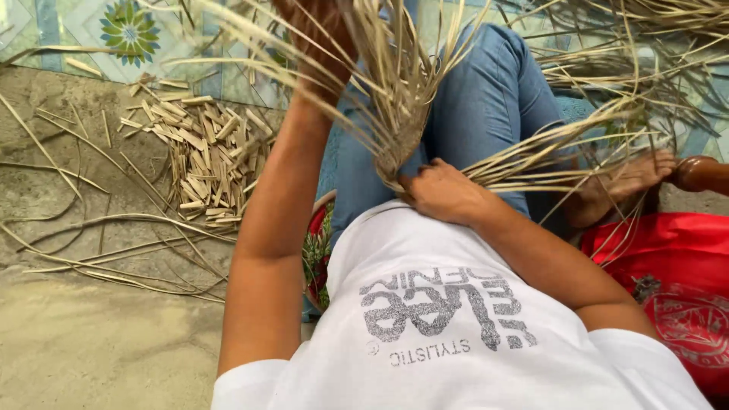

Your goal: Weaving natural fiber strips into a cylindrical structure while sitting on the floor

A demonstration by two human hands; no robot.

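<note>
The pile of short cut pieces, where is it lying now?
In the head view, the pile of short cut pieces lies on the concrete floor at upper left, beside the raised left arm and below the patterned mat.

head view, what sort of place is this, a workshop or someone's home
Probably a home floor or yard used for handcraft, not a workshop. The person sits low on bare concrete floor edged by a patterned mat, with a pile of cut strip offcuts beside them and a bundle of dried strips in both hands.

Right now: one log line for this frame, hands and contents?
left hand: raised, gripping strips high | right hand: clamps bundle of dry palm strips at base, over lap | floor: pile of cut strip pieces
</note>
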